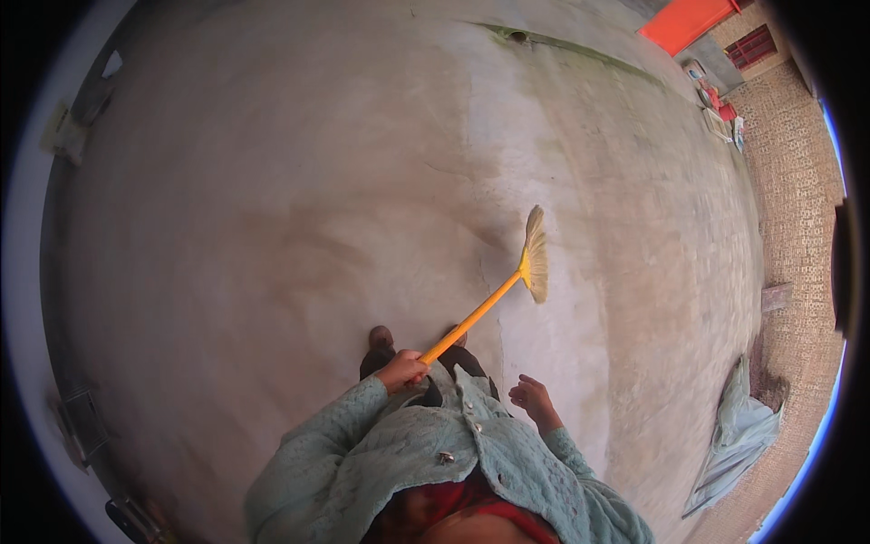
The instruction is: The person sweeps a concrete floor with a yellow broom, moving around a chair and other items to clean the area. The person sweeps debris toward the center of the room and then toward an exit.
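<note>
**One hand on the broom in a bare concrete yard**

The person's left hand [401, 369] is clenched around the lower end of a long yellow-orange plastic broom handle [471, 317], gripping it just in front of the body. The right hand [530, 396] holds nothing; it hangs free at the person's side with the fingers loosely curled, well apart from the handle. Both forearms are covered by the sleeves of a pale green knitted cardigan [435, 453] with buttons down its front, worn over a red garment.

From the gripping hand the handle slants up and to the right, ending in a fan of pale straw-coloured bristles [536, 254] that spreads over the grey concrete floor [272, 227]. Whether the bristle tips touch the ground cannot be told from this view. The person's two dark shoes [381, 340] show just beyond the left hand, on either side of the handle's lower end.

The floor is broad and stained, with brownish patches to the left and a thin crack running near the broom head. To the right it meets a strip of pale brick paving [797, 227], where a crumpled grey-green sheet [739, 426] lies near the edge. At the far top right stands a bright orange-red panel [684, 23], with a few small things scattered on the ground near it, too small to make out.
</note>
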